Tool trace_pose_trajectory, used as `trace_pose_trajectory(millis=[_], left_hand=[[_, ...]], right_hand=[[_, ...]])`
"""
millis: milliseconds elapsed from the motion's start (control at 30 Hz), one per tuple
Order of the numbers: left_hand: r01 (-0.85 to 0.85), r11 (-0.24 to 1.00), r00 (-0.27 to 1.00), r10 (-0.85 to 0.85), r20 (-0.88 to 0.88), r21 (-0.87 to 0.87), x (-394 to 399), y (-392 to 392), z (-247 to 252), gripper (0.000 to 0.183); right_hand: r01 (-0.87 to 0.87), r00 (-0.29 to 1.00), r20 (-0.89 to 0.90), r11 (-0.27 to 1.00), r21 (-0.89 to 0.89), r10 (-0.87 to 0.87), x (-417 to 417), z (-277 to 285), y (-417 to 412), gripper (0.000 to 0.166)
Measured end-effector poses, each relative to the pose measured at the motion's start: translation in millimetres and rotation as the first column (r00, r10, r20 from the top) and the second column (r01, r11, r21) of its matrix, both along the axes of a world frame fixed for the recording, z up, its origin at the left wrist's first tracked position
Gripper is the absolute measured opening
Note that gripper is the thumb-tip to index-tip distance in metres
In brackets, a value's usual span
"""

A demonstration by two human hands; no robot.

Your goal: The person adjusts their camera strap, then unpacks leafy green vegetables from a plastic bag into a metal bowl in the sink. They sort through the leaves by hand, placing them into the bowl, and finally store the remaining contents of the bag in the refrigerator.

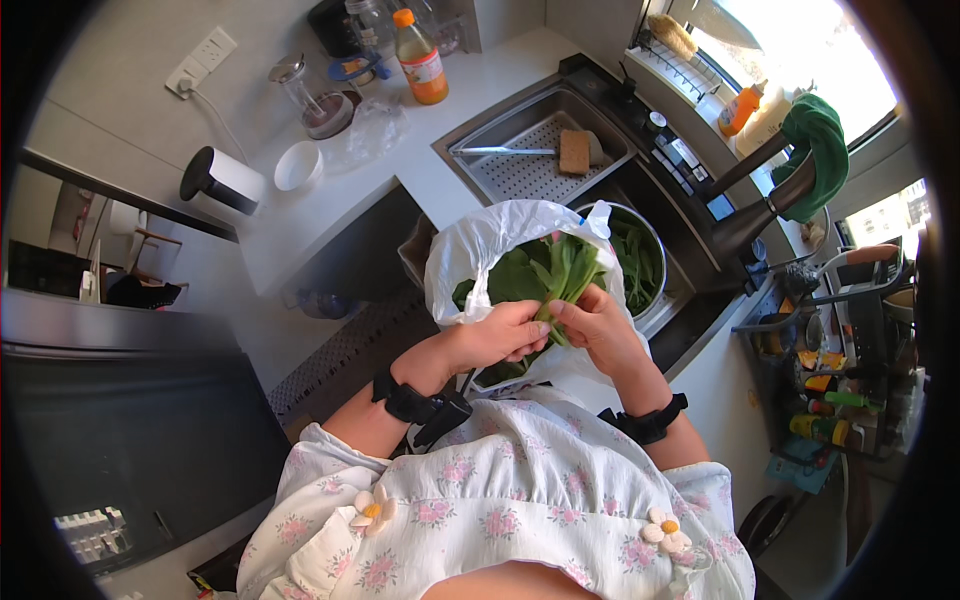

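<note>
Both hands grip one bunch of leafy greens [566, 274] above an opened white plastic bag [480, 232]. My left hand [506, 330] is closed around its lower left side. My right hand [596, 326] pinches the stems from the right, its thumb close to my left thumb. More dark green leaves [517, 277] fill the bag below. Just right of the bag, a round metal bowl [660, 255] holds further greens [634, 259] and sits in the sink basin [675, 232]; the bag covers part of the bowl.
A perforated drain tray [510, 169] carries a sponge [574, 152] and a long-handled utensil. The faucet [784, 191] with a green cloth [817, 142] rises at right. An orange-capped bottle [424, 67], a glass pot [322, 105] and a white bowl [298, 166] stand on the counter. A crowded rack [825, 360] is far right.
</note>
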State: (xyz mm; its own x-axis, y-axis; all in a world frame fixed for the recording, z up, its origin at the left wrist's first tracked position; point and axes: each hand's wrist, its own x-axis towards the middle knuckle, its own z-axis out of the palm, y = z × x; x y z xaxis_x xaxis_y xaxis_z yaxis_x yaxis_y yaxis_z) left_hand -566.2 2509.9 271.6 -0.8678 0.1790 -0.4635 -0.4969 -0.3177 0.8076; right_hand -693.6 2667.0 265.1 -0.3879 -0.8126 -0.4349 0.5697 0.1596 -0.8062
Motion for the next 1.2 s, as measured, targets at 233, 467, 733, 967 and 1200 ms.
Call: trace_pose_trajectory(millis=[233, 467, 733, 967, 1200], left_hand=[[-0.142, 0.892, 0.973, 0.047, -0.226, -0.428, 6, 13, 6, 0.02], [-0.417, 0.456, 0.841, -0.135, -0.525, -0.786, 2, 19, -2, 0.017], [-0.441, 0.856, 0.891, 0.454, 0.013, 0.271, 0, 26, -7, 0.02], [-0.516, 0.731, 0.845, 0.522, 0.121, 0.447, 3, 9, -4, 0.02], [-0.319, 0.941, 0.942, 0.302, -0.147, -0.111, 10, 24, 21, 0.027]], right_hand=[[0.157, 0.987, 0.045, 0.978, -0.135, -0.152, 6, 2, 0, 0.021], [0.043, 0.969, 0.248, 0.99, -0.135, -0.008, 10, -1, 0, 0.025], [0.237, 0.954, 0.232, 0.953, -0.188, -0.191, 31, 1, -11, 0.018], [0.058, 0.783, -0.578, 0.951, -0.303, -0.232, 40, 33, -10, 0.013], [0.117, 0.699, -0.691, 0.983, -0.145, -0.185, 23, 11, -19, 0.019]])
